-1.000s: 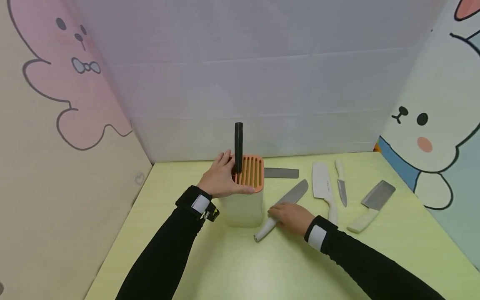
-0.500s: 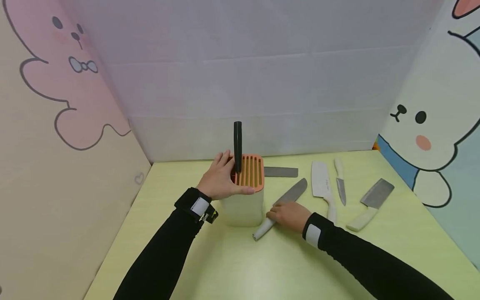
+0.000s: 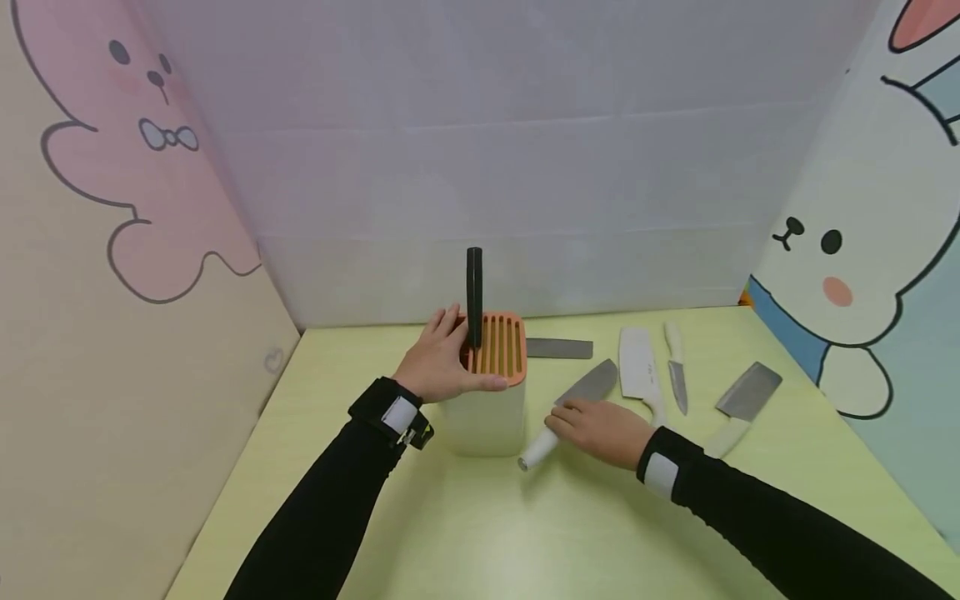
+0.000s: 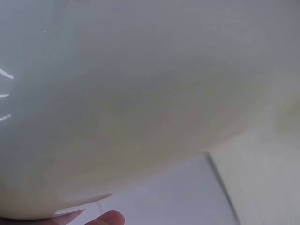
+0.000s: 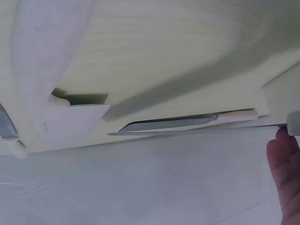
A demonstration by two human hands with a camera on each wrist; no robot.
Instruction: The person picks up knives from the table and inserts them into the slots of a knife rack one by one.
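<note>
On the yellow-green table, the right hand grips the white-handled knife at the handle, beside the knife block. Its long axis runs diagonally, blade pointing away and rightward. The left hand clasps the block's top.

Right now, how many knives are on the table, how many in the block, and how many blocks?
Knives on the table: 5
Knives in the block: 1
Knife blocks: 1
Total: 7
</note>
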